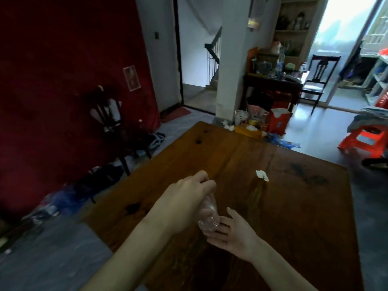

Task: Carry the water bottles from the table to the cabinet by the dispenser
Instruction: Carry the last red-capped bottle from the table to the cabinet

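Dim daylight from a far doorway falls across the wooden tabletop (273,206), dark-stained and glossy, with knots showing. My left grip (186,204) is closed from above around the neck end of a clear plastic water bottle (207,217), held just over the wood. My right grip (233,232) lies open, palm up, fingers touching the bottle's base but not wrapped. The bottle looks thin-walled, ribbed and crumpled, probably empty and light, so I judge it will dent if squeezed. To do this handover well, I would cup the base fully before loosening the top hold, keeping pressure gentle. Beyond, a crumpled white tissue (262,175) sits well apart. I cannot pick out the cabinet or dispenser.
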Demonstrator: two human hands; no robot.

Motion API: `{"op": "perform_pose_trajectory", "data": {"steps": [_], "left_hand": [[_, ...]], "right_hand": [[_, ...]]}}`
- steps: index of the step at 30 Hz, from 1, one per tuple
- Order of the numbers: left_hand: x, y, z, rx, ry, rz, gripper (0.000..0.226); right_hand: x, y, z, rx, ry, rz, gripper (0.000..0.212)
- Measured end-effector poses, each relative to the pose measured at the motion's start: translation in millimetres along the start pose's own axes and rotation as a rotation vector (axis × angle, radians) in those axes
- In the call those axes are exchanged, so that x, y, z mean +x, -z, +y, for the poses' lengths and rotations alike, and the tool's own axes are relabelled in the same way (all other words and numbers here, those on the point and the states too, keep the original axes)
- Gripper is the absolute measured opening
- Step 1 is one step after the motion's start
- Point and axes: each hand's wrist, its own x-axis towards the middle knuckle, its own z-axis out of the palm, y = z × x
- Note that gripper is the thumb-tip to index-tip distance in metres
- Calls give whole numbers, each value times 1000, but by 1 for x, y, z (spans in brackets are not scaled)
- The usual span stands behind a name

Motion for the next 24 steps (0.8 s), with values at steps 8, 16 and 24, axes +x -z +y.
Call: {"op": "perform_pose_trajectory", "data": {"steps": [8,16,24], "left_hand": [[-115,7,-74,3,67,267,43],[-221,-2,-114,182,135,468,39],[-286,-1,-129,-174,353,836,85]], "right_hand": [[-12,-120,61,2,-111,-181,50],[-25,-215,124,-159,-164,-361,38],[-13,-287,173,-339,-271,-539,68]]}}
